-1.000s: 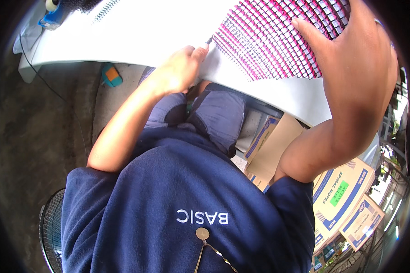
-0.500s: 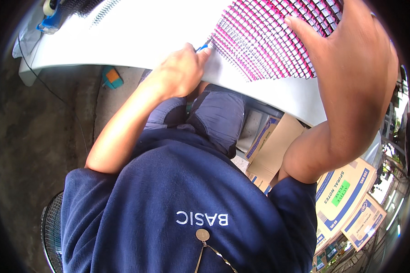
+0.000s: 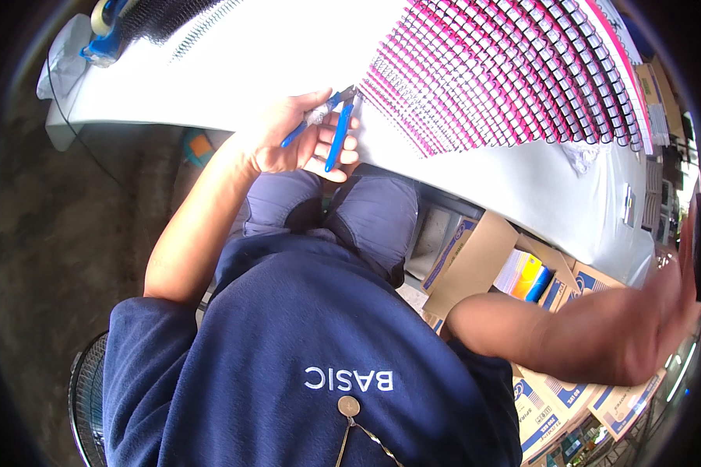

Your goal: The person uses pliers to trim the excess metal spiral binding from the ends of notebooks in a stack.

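My left hand [image 3: 302,140] holds blue-handled cutting pliers [image 3: 338,140], its fingers loosely around them and the handles spread apart. Their jaws meet the near-left corner of a fanned-out row of spiral-bound notebooks [image 3: 506,78]. Black coils run along the notebooks' spines, with pink and white edges between them. Away from the table, at the far right, my right hand [image 3: 662,319] is raised over the cardboard boxes. Motion smears its fingers, and I make out nothing in it.
The notebooks lie on a white table [image 3: 195,86]. Loose black coils [image 3: 183,19] and a blue tape dispenser [image 3: 105,43] sit at its far left. Cardboard boxes [image 3: 475,265] stand below its right side, one open with notebooks inside. A fan [image 3: 92,397] stands at lower left.
My right hand has left the notebooks and swung right and down toward my side. My left hand has turned palm up and loosened, so the pliers' handles now show spread apart.
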The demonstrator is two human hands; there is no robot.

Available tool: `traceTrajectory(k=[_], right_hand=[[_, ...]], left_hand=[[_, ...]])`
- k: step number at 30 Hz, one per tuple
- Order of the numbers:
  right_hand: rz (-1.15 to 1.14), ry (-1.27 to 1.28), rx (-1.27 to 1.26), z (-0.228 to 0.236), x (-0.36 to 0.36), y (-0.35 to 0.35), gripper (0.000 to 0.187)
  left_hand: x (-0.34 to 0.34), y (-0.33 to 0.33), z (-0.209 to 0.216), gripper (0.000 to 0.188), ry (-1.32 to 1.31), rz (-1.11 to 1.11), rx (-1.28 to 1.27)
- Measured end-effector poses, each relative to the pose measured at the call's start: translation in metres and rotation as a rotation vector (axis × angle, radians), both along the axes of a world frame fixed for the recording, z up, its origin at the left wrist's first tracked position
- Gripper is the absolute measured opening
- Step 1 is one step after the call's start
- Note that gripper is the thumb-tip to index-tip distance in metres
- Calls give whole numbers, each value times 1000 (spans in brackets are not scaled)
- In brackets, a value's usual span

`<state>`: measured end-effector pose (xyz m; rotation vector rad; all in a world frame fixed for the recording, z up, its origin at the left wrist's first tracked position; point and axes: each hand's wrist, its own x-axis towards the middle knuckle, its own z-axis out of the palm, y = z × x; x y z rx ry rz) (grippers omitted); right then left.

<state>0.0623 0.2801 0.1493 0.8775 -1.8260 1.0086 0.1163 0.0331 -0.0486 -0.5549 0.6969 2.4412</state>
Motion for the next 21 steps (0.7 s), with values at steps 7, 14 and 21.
traceTrajectory(k=[7,14,21], right_hand=[[404,146,-498,-3,35,37,24],[534,149,-562,2,41,55,24],[599,134,-582,5,39,62,24]], left_hand=[[-8,17,32,51,-19,-286,-1006],[-6,7,19,60,-58,-143,-453],[-7,7,11,58,-118,-62,-326]])
